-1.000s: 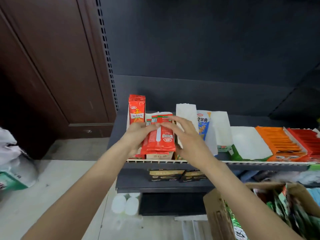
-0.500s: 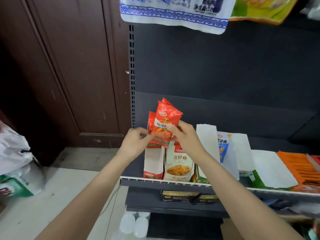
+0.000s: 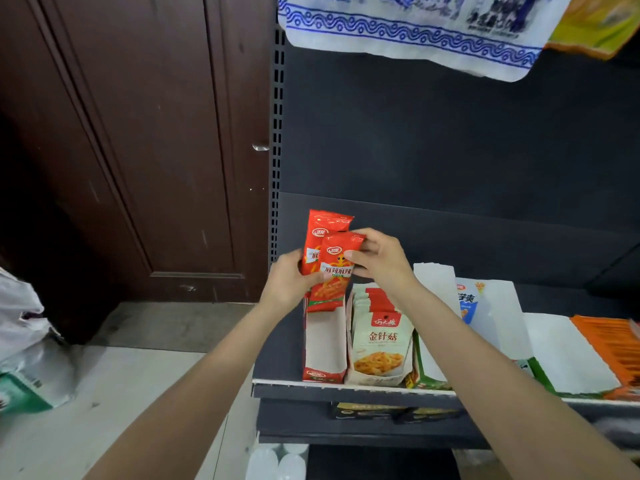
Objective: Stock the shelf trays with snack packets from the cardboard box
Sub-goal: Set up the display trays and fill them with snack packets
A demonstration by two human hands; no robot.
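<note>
Hands, left hand (image 3: 289, 284) and right hand (image 3: 377, 259), grip red packets (image 3: 330, 275) upright in red tray (image 3: 325, 355).

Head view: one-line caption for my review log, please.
Both hands, left and right, hold red snack packets upright above the red-and-white shelf tray.

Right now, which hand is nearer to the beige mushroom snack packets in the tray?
The right hand. It hovers just above the back of the beige mushroom snack packets, pinching the red packet. The left hand holds that packet farther left, over the red tray.
</note>
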